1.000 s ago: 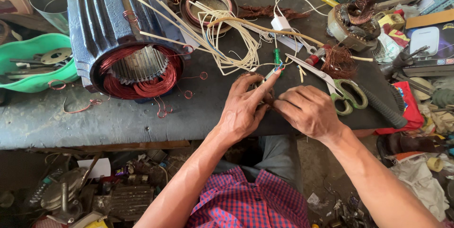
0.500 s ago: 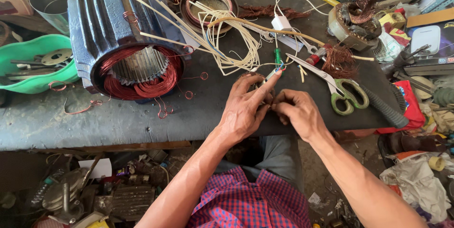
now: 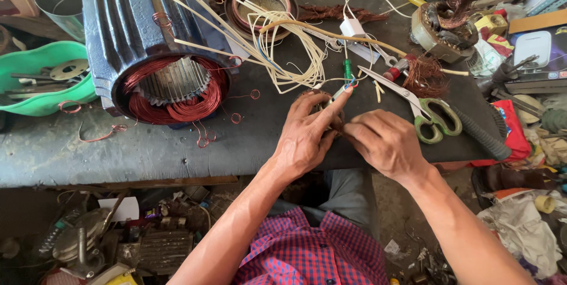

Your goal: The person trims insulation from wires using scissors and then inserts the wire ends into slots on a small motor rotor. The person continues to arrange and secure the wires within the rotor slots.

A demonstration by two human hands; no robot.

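My left hand (image 3: 307,134) and my right hand (image 3: 384,140) meet near the front edge of a dark workbench (image 3: 147,149). Both pinch something small and thin between their fingertips; it is mostly hidden by the fingers, so I cannot tell what it is. My left forefinger points up toward a green-handled screwdriver (image 3: 348,72). Just beyond my right hand lie scissors (image 3: 422,111) with green handles. A blue motor stator (image 3: 147,49) with red copper windings stands to the left, with cream sleeved wires (image 3: 283,49) trailing from it toward my hands.
A green tray (image 3: 35,75) of metal parts sits at far left, a metal can (image 3: 56,1) behind it. A round coil ring (image 3: 260,1), a rusty stator (image 3: 446,22) with copper wire and boxes crowd the back right. Scrap parts litter the floor below.
Both hands stayed together over the same spot; my right hand shifted slightly left and lower, closer to my left hand.
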